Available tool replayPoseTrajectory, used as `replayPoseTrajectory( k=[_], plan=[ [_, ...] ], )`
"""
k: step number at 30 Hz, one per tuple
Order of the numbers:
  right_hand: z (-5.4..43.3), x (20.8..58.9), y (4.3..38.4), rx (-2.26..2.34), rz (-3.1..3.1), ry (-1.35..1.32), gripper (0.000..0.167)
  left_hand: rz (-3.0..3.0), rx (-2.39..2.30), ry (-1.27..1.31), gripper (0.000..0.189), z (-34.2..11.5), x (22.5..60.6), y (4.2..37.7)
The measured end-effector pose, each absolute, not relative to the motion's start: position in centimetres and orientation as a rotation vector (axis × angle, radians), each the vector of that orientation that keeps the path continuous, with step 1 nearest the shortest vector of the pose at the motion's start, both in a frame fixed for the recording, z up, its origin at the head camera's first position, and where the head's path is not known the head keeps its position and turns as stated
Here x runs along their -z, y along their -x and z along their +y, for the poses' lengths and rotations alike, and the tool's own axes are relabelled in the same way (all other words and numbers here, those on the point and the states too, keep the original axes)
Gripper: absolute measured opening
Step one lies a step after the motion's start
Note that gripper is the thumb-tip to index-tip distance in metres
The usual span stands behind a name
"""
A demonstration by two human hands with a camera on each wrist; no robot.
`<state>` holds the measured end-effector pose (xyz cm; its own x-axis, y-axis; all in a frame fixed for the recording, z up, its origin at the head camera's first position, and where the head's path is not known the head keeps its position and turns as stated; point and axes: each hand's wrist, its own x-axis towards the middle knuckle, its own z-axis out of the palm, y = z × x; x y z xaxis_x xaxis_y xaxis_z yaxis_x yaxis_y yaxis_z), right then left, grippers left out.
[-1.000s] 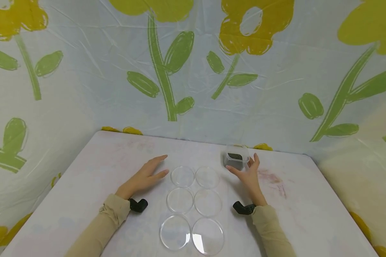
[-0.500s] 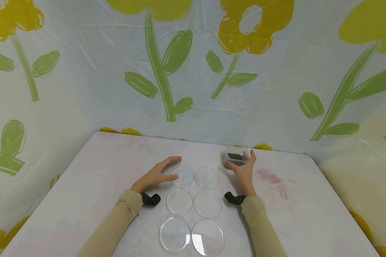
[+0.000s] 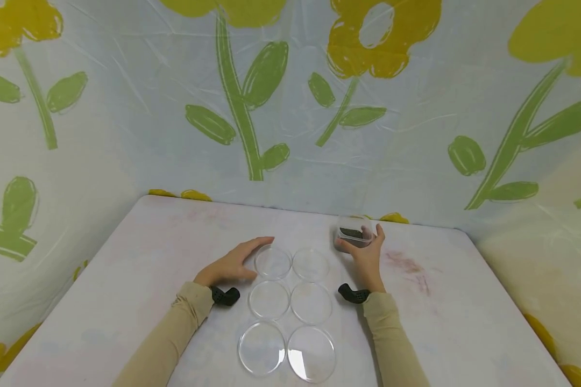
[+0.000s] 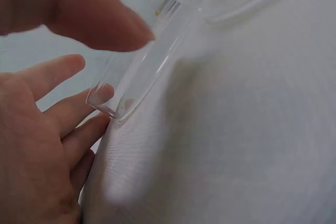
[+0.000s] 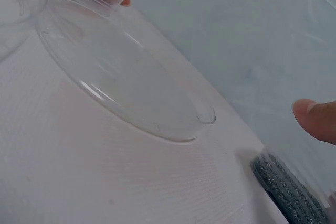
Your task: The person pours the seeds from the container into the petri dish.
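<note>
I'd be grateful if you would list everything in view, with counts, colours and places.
Round dishes: six, clear, on the table in two columns of three
Container: one, clear, near the table's back edge
Ridged contents: count unclear, dark grey, inside the container
Table: one, whitish with pinkish marks, under the dishes
Backdrop: number of sheets unclear, pale with yellow flowers and green leaves, behind and beside the table
Wrist cameras: two, black, one per wrist
Sleeves: two, beige, on the forearms
Hands: two, bare; left hand beside the back-left dish, right hand at the container
</note>
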<state>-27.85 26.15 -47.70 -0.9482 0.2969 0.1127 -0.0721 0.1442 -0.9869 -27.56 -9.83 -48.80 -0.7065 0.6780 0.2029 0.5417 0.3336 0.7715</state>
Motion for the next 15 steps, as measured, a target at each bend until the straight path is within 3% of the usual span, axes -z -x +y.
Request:
replayPoseTrajectory(
  k=[9,15],
  plan=[
    [25.4,46.2,26.8,-1.898,-2.136,0.185,0.114,2.493,-1.275,-1.112,0.088,-9.8,48.8,27.5],
    [25.9,47.9,27.8,-1.82,-2.147,0.206,0.114,2.502,-1.298,-1.087,0.09,-9.6,48.9,27.5]
  ],
)
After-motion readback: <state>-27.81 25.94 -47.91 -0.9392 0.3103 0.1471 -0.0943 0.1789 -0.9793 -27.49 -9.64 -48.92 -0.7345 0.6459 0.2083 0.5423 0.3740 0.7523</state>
